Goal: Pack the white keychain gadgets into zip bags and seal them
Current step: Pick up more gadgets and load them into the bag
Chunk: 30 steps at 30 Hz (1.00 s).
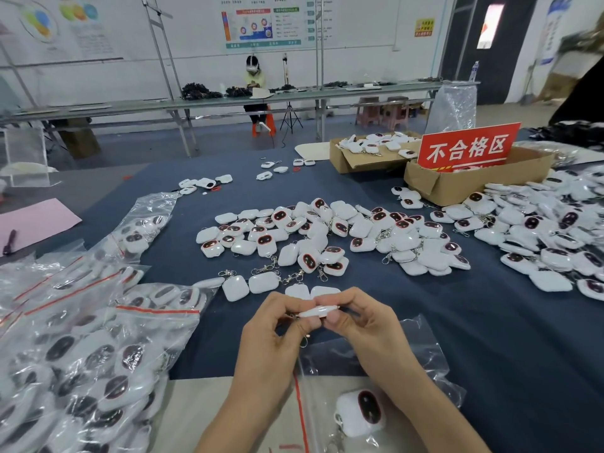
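Observation:
My left hand [273, 328] and my right hand [361, 322] pinch one white keychain gadget [317, 311] between them, seen edge-on, with its metal clasp [304, 341] hanging below. Under my forearms lies a clear zip bag [421, 348] with a red seal line, and one gadget [359, 411] with a dark screen is inside it. A loose heap of white gadgets [327, 237] covers the dark blue cloth ahead. Two face-down gadgets [250, 285] lie just beyond my hands.
Filled zip bags [81, 338] pile up at the left. More gadgets [549, 233] spread at the right, beside two cardboard boxes [457, 184] with a red sign [469, 147]. A pink sheet [32, 220] lies far left. A seated person [256, 89] works at a far bench.

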Tool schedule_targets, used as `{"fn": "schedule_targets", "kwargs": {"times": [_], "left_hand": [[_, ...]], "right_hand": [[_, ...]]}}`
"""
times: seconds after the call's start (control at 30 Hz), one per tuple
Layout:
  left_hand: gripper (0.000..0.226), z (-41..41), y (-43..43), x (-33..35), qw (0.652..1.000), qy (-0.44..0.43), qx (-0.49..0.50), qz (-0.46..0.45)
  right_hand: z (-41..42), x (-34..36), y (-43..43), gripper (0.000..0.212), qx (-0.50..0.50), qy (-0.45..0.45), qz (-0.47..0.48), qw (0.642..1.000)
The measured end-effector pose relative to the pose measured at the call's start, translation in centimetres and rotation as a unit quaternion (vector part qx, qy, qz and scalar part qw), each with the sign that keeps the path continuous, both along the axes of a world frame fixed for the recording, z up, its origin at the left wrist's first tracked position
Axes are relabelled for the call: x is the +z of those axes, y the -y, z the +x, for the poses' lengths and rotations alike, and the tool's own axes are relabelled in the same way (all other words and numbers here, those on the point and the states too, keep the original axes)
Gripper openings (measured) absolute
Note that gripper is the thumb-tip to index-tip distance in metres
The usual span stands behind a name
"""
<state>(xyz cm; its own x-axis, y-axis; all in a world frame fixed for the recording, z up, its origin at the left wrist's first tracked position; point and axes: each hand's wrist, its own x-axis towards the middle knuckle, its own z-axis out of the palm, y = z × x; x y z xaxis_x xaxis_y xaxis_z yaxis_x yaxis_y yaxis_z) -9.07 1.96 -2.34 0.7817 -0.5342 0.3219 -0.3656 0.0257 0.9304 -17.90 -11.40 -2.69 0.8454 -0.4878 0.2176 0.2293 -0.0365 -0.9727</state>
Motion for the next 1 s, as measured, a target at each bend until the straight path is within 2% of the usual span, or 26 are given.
{"fn": "schedule_targets", "kwargs": {"times": [0.13,0.3,0.43,0.6,0.8,0.87,0.93,1.0], "left_hand": [[0.026,0.1,0.1,0.1,1.0,-0.019,-0.003,-0.018],[0.026,0.5,0.1,0.1,0.991,-0.112,-0.046,-0.062],[0.03,0.2,-0.2,0.4,0.989,-0.103,-0.083,-0.061],[0.029,-0.2,-0.5,0.9,0.984,-0.103,-0.12,-0.082],[0.028,0.0,-0.1,0.6,0.981,-0.126,-0.111,-0.098],[0.03,0.0,0.0,0.4,0.989,-0.097,-0.079,-0.078],[0.031,0.2,0.0,0.0,0.999,-0.034,-0.023,-0.023],[0.026,0.2,0.0,-0.3,1.0,-0.019,-0.015,-0.004]], "right_hand": [[0.0,0.3,-0.1,0.022,-0.012,0.004,0.001,1.0],[0.3,0.6,-0.5,0.032,-0.047,0.031,-0.024,0.998],[0.9,0.1,-1.1,0.038,-0.049,0.042,-0.087,0.994],[0.7,-0.3,-0.6,0.032,-0.041,0.083,-0.045,0.995],[0.6,-0.1,-0.7,0.038,-0.043,0.075,-0.069,0.994],[0.8,-0.3,-0.9,0.044,-0.087,0.055,-0.105,0.989],[0.8,-0.2,-1.0,0.051,-0.135,0.029,-0.153,0.979],[0.5,-0.1,-1.1,0.053,-0.162,0.028,-0.219,0.962]]}}
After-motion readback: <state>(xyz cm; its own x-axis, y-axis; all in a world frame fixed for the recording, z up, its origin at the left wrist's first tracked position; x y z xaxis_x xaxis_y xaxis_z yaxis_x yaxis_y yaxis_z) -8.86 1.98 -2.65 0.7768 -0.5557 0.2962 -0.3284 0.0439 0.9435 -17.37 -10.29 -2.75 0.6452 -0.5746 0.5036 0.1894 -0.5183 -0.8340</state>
